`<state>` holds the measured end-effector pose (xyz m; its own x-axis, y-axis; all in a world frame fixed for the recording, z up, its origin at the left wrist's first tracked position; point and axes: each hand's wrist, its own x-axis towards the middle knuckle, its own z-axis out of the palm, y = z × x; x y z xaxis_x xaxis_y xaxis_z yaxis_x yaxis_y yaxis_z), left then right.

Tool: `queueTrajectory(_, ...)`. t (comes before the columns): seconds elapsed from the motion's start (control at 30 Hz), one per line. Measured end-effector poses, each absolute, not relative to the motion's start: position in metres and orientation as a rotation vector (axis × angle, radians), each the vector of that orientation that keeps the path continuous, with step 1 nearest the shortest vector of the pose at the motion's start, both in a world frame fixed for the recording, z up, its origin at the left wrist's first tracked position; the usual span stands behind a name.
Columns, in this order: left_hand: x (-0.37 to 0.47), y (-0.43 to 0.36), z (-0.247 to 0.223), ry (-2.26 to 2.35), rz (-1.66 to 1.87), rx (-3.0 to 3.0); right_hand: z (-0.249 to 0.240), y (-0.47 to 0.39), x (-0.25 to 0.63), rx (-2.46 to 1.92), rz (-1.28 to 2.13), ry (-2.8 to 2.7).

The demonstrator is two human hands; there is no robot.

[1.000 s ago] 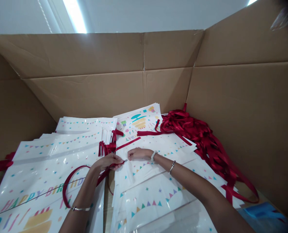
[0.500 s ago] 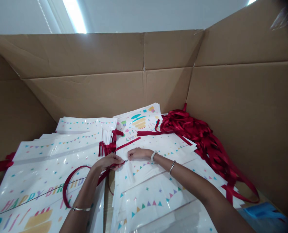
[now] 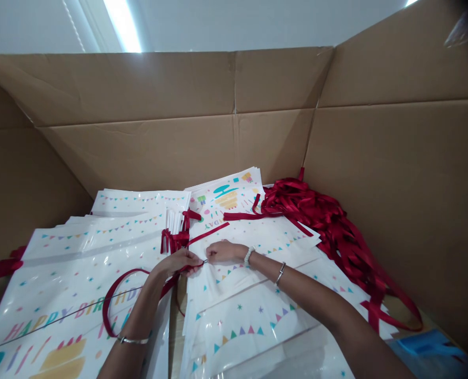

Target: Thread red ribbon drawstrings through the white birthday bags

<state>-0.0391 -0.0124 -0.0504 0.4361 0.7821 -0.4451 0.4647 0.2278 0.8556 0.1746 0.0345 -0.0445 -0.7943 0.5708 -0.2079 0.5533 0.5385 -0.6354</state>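
My left hand [image 3: 181, 263] is closed, its fingertips pinching a red ribbon [image 3: 106, 305] that loops back around the forearm. A thin dark rod [image 3: 60, 320] runs slantwise across the left stack towards this hand. In line with it, a small metal tip [image 3: 205, 261] shows between both hands. My right hand [image 3: 224, 251] is curled closed just to the right of that tip, over a flat white gift bag [image 3: 250, 308] with bunting print. The bag is creased under the fingers; what they pinch is hidden.
Flat birthday bags [image 3: 100, 252] are piled on the left, several with red ribbons [image 3: 174, 241] at their edge. A heap of red ribbons [image 3: 308, 210] lies at the back right. Cardboard walls [image 3: 147, 152] stand behind and at both sides. Something blue [image 3: 431, 345] lies lower right.
My right hand has closed in slightly on the metal tip, which shows less now. The rod's far end has shifted left, out of the picture. My left hand has hardly moved.
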Motion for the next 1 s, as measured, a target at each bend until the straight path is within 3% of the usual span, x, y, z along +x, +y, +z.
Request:
queueTrajectory(0.2,-0.038,-0.013,-0.058,1.279,0.382,1.412,-0.046,0.035,0.172,-0.974,0.989,-2.798)
queueTrajectory(0.6,-0.036,-0.017,-0.043,1.311,0.322,1.443,-0.033,0.017,0.184,-1.010,1.152,-2.604)
queueTrajectory(1.0,-0.046,-0.009,-0.059,1.187,0.359,1.381,-0.029,0.014,0.181,-1.059,1.115,-2.620)
